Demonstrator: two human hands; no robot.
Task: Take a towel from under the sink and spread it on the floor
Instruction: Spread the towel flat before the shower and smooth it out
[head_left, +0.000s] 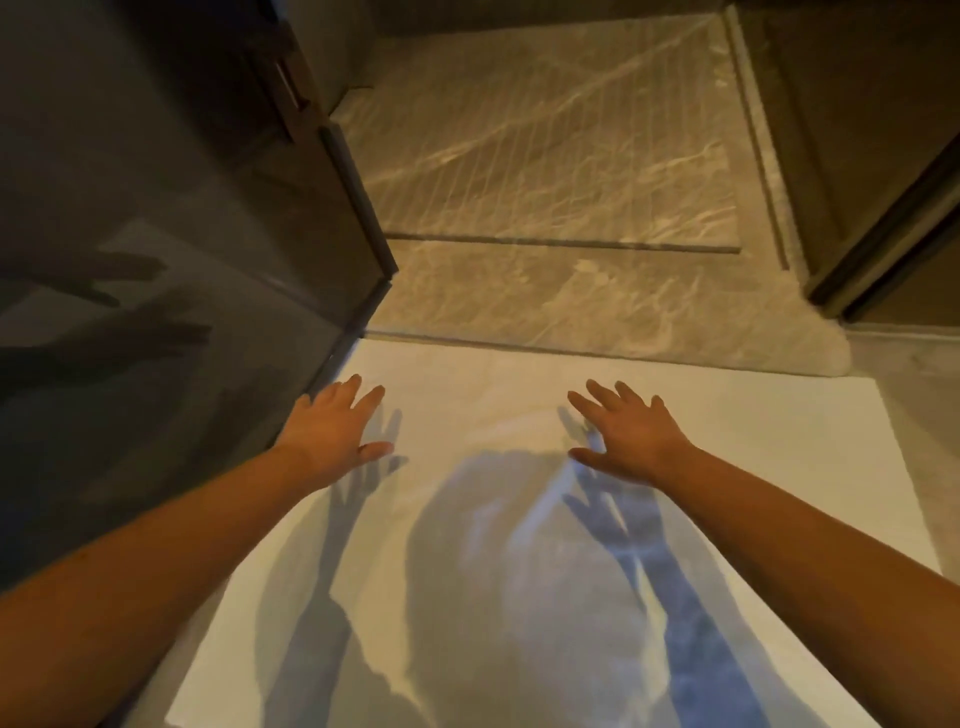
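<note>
A white towel (727, 467) lies flat and unfolded on the floor, filling the lower middle of the head view. My left hand (335, 431) hovers over its far left part with fingers spread, holding nothing. Over the towel's middle, my right hand (631, 434) is also spread and holds nothing. Both hands cast shadows on the cloth just below them, so they seem slightly above it. The sink is out of sight.
A dark glass door (156, 260) stands open on the left, its edge beside the towel's far left corner. Beyond the towel is a marble shower floor (545, 156) with a raised threshold (623, 338). A dark door frame (883, 234) stands at the right.
</note>
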